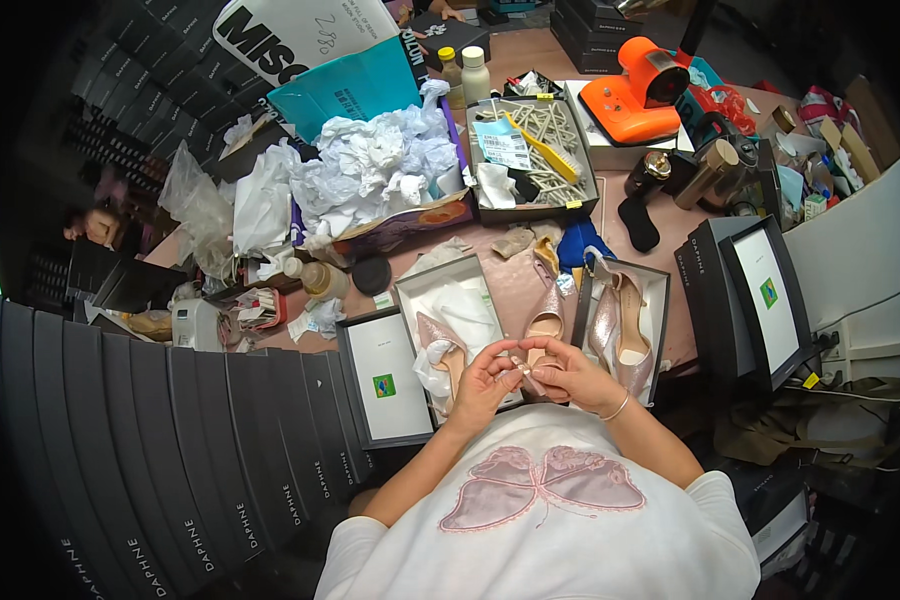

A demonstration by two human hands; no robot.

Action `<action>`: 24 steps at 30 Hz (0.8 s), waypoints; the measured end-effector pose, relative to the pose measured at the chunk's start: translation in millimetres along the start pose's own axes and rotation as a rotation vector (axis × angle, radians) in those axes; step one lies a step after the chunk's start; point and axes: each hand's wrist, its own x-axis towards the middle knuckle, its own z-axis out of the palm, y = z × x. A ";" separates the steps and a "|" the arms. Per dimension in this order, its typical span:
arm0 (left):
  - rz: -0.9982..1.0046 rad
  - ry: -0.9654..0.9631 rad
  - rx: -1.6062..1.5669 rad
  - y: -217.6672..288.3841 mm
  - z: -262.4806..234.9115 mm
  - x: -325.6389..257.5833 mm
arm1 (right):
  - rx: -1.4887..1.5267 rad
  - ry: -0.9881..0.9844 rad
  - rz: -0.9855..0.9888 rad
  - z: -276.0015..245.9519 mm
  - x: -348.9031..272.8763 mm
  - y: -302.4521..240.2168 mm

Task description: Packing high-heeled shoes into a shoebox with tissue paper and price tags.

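Grip: left hand (pixel 488 382), right hand (pixel 577 378) both pinched glittery pink pointed shoe (pixel 544 296) | black cardboard shoebox (pixel 436 274) sat left of shoe

Beyond the pink, lace-edged fabric butterfly patch (pixel 490 495), the left hand (pixel 489 378) is pinching, and the right hand (pixel 573 376) is pinching close beside it, index fingertips (pixel 506 347) meeting or nearly so. The bare left forearm (pixel 420 470) is slanting inward past the patch's left side; the bare right forearm (pixel 660 440) is mirroring it past the right.
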 end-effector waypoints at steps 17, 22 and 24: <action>0.053 -0.145 0.451 14.3 -4.8 -26.5 | -0.362 0.211 -0.122 13.2 6.4 28.4; -0.147 0.033 0.181 14.2 13.1 -26.0 | -0.576 0.287 -0.136 12.8 -3.7 15.8; -0.173 0.095 0.215 12.2 7.8 -22.2 | -0.636 0.319 -0.285 24.0 -12.8 8.4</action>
